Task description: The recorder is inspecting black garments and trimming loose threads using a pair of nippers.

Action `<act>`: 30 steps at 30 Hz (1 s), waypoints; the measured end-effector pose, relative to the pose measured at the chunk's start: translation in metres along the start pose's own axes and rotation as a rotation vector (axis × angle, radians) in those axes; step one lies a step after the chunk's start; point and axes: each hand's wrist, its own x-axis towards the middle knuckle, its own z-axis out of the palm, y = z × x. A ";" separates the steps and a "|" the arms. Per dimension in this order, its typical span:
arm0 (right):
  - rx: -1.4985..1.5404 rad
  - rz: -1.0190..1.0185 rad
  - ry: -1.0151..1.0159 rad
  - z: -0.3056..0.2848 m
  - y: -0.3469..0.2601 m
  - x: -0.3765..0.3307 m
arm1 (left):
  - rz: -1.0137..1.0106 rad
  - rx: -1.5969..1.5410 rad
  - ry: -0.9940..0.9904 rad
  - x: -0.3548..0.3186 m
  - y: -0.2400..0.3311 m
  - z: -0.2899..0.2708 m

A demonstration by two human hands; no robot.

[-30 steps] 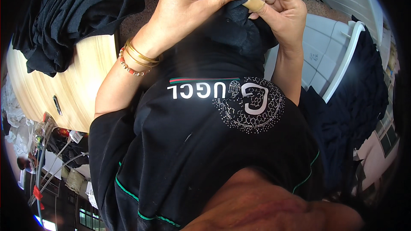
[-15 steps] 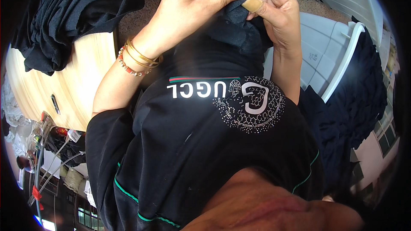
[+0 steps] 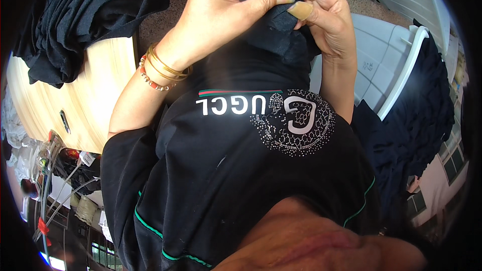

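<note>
A piece of black cloth is held up between my two hands near the top of the view, its folded edge running from one to the other. My left hand, with gold bangles and a beaded bracelet at the wrist, pinches that edge between thumb and fingers. Close beside it, my right hand grips the same cloth; a tan covering wraps its thumb tip. The fingertips nearly meet. The rest of the cloth hangs below them, merging with my black clothing.
At the left, a heap of dark fabric lies on a pale wooden table, with small black thread snips nearer me. A light grey plastic bin stands at the right; navy cloth hangs outside its rim. Cables run at lower left.
Both hands have shifted slightly right with the black cloth. They still pinch its edge, and the surrounding things look unchanged.
</note>
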 end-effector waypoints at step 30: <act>-0.410 -0.347 0.211 0.037 -0.012 -0.003 | 0.211 0.245 0.146 -0.008 -0.009 0.004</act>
